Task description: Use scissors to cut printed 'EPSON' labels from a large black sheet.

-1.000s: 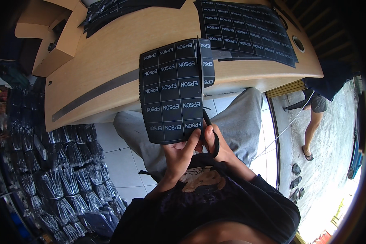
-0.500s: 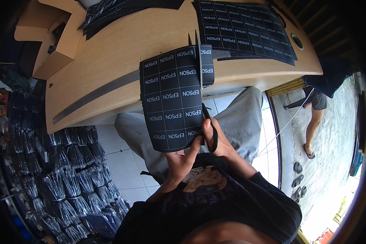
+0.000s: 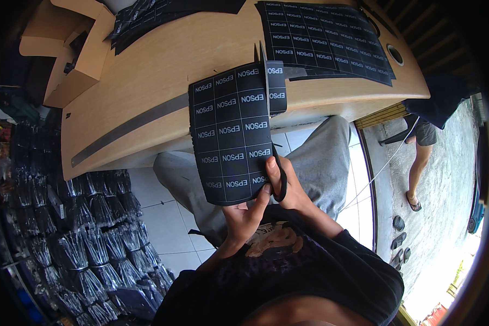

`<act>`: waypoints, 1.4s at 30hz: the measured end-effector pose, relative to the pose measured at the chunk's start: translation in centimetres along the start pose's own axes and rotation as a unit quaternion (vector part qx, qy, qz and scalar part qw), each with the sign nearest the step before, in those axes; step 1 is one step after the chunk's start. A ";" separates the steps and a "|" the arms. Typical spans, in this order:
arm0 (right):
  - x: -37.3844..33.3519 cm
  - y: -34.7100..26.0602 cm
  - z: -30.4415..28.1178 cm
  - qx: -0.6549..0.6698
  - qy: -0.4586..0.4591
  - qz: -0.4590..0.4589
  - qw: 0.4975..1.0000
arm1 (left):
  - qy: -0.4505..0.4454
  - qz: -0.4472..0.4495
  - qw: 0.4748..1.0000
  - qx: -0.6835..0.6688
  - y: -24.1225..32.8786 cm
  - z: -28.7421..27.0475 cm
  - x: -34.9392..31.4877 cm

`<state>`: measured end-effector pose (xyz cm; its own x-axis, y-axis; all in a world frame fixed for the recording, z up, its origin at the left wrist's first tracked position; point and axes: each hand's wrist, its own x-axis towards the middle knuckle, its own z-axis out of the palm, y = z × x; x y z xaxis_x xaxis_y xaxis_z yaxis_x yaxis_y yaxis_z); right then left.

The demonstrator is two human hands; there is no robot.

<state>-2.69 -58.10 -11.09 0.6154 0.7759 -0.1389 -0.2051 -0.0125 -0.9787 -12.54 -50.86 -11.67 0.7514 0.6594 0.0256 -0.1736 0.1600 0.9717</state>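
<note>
My left hand (image 3: 243, 221) grips the near lower edge of a black sheet (image 3: 228, 142) printed with a grid of white lettering, thumb on top and fingers underneath. My right hand (image 3: 290, 187) is wrapped round the black handles of a pair of scissors (image 3: 281, 179). Their blades point away from me and run along the sheet's right side, tips nearly together beyond its far edge. Right of the blades lies a narrow strip (image 3: 277, 89) with the same print. Part of the blades is hidden by the sheet.
Larger printed black sheets (image 3: 326, 41) lie on the wooden table (image 3: 157, 73) at the far right, more at the far left beside an opened cardboard box (image 3: 76, 70). A steel ruler (image 3: 130, 130) lies along the near edge. Bundled plastic-wrapped goods (image 3: 87, 244) cover the floor at left; another person's leg (image 3: 418, 168) shows right.
The scissor blades have drawn slightly closer together at their tips. The sheet has shifted a little to the right and toward me; both hands keep their grip.
</note>
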 end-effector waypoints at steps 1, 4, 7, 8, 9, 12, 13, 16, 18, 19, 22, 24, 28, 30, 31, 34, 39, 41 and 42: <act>0.0 0.0 0.0 -0.003 0.002 0.012 1.000 | -0.001 0.001 1.000 0.000 0.1 0.1 0.0; 0.0 -0.4 0.2 0.002 0.005 0.006 1.000 | 0.010 -0.009 1.000 -0.014 0.8 0.4 -0.1; 0.3 0.3 0.6 -0.008 0.045 -0.057 0.997 | 0.024 -0.008 0.999 -0.034 0.5 -0.1 -0.5; 0.1 0.2 0.4 -0.009 0.047 -0.059 0.997 | -0.068 -0.033 0.997 0.027 0.1 -1.8 -0.9; 0.1 0.2 0.1 0.004 0.026 -0.008 1.000 | -0.155 -0.057 0.982 0.090 -0.2 -3.5 -0.8; 0.1 0.4 -0.2 0.028 0.005 0.045 0.999 | -0.418 -0.237 0.815 0.324 5.7 -5.6 0.8; 0.0 0.5 -0.4 0.026 0.008 0.050 0.998 | -0.479 -0.148 0.807 0.313 6.7 -6.2 1.2; 0.0 0.4 -0.6 0.027 0.009 0.054 0.998 | -0.504 0.082 0.812 0.282 11.2 -4.9 4.5; -0.1 -0.3 -0.4 0.025 0.003 0.048 0.999 | -0.345 0.218 0.845 0.344 12.7 -3.4 7.3; 0.0 0.0 -0.6 0.027 0.007 0.052 0.998 | -0.294 0.267 0.825 0.402 12.8 -2.3 9.5; -0.1 -0.1 -0.9 0.024 0.016 0.048 0.998 | -0.279 0.279 0.773 0.497 12.5 0.6 16.0; -0.1 -0.6 -0.4 0.014 0.000 0.034 0.999 | -0.300 0.257 0.767 0.506 13.4 1.1 19.2; -0.2 -0.2 -0.6 0.007 -0.001 0.036 0.999 | -0.467 0.078 0.707 0.525 14.3 3.6 23.8; -0.1 -0.2 -0.8 0.005 -0.004 0.026 1.000 | -0.590 -0.054 0.656 0.467 14.2 4.1 25.7; -0.1 -0.2 -0.9 -0.001 -0.003 0.024 1.000 | -0.623 -0.012 0.640 0.449 14.1 4.3 26.2; 0.0 -0.2 -1.1 -0.012 -0.006 0.021 1.000 | -0.658 -0.055 0.611 0.438 14.2 5.0 27.4; 0.1 0.1 -1.2 -0.030 -0.005 0.000 1.000 | -0.683 -0.074 0.584 0.434 13.8 6.0 28.1; 0.1 -0.1 -1.3 -0.033 -0.006 0.013 0.999 | -0.686 -0.087 0.575 0.438 13.9 6.2 28.1; 0.1 -0.1 -1.2 -0.033 -0.008 0.011 0.999 | -0.689 -0.096 0.574 0.433 13.7 6.1 28.2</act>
<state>-1.67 -58.83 -11.21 0.5995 0.7844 -0.1588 -0.1673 -0.0712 -0.9833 10.20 -34.58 3.77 0.5975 -0.6103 -0.5201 -0.0699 -0.6858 0.7244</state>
